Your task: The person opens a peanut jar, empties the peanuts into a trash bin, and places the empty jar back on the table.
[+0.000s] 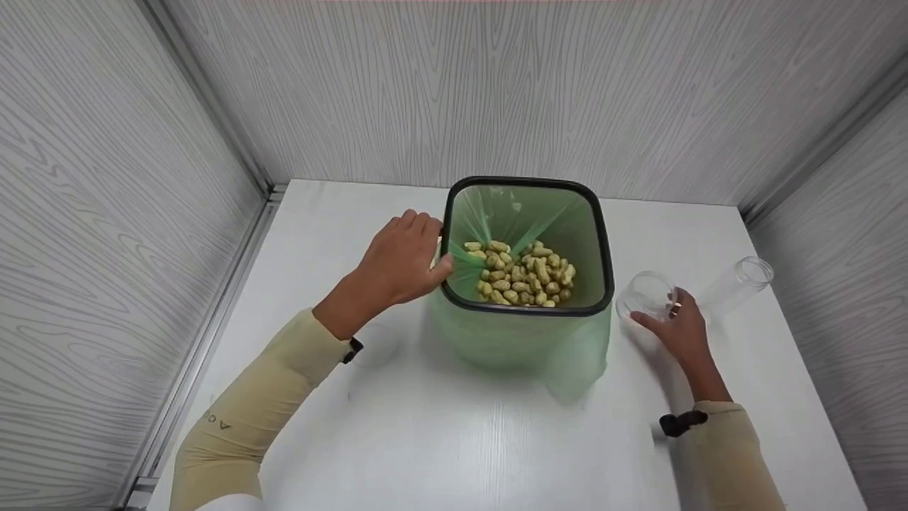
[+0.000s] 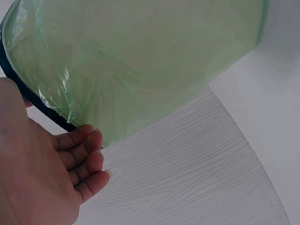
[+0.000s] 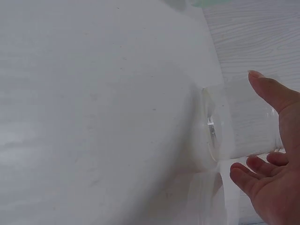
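Observation:
A square bin [image 1: 606, 262] with a black rim stands on the white table, lined with a thin green plastic bag [image 1: 521, 344]. Unshelled peanuts [image 1: 528, 280] lie in the bottom of it. My left hand [image 1: 401, 259] holds the bin's left rim, thumb on the inner side and fingers outside; its curled fingers [image 2: 86, 154] show against the bag in the left wrist view. To the right of the bin, my right hand [image 1: 684, 333] has its thumb and fingers around a clear jar [image 3: 239, 119], which looks empty.
A second clear jar [image 1: 738, 284] stands close to the right hand, near the table's right edge. Grey wood-grain panels [image 1: 440, 92] enclose the white table [image 1: 454, 440] at the back and both sides. The bag's loose edge [image 1: 574, 369] hangs over the bin's front.

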`<state>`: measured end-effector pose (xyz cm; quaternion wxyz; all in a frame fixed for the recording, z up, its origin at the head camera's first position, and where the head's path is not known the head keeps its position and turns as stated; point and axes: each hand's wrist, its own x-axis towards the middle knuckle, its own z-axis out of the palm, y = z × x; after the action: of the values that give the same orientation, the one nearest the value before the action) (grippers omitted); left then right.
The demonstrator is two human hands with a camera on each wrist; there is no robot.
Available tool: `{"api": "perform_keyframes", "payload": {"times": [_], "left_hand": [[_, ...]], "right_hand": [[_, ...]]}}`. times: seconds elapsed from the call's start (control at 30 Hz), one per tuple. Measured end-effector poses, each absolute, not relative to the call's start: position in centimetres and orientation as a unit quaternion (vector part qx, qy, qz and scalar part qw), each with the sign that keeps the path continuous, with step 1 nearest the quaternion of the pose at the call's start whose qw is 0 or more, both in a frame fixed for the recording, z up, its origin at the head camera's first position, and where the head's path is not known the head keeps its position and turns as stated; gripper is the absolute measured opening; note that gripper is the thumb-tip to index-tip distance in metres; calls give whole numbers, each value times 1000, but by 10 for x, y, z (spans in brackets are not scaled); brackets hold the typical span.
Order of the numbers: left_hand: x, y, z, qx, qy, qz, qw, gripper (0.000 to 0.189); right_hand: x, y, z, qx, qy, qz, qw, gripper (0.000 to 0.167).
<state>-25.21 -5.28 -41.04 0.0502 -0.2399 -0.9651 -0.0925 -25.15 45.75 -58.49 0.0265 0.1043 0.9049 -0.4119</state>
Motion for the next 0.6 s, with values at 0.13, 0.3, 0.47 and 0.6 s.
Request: {"api": "perform_keyframes", "payload": {"times": [0.13,0.3,0.47,0.6], "left_hand": [[-251,-53,-409,-227,-966,-118,30,58],[-250,-54,-406,-214,-967,-137,10,61],[-249,-57,-406,-207,-963,-171,-6,63],[-248,-61,-408,-209,-956,-204,-12,63]], "right_hand": [[-248,459,-578,92,909,-406,20,116],[-246,461,-570,70,919,-389,4,112],[-243,460,-561,56,927,-371,0,109],[-241,458,-556,39,934,-356,-15,106]]}}
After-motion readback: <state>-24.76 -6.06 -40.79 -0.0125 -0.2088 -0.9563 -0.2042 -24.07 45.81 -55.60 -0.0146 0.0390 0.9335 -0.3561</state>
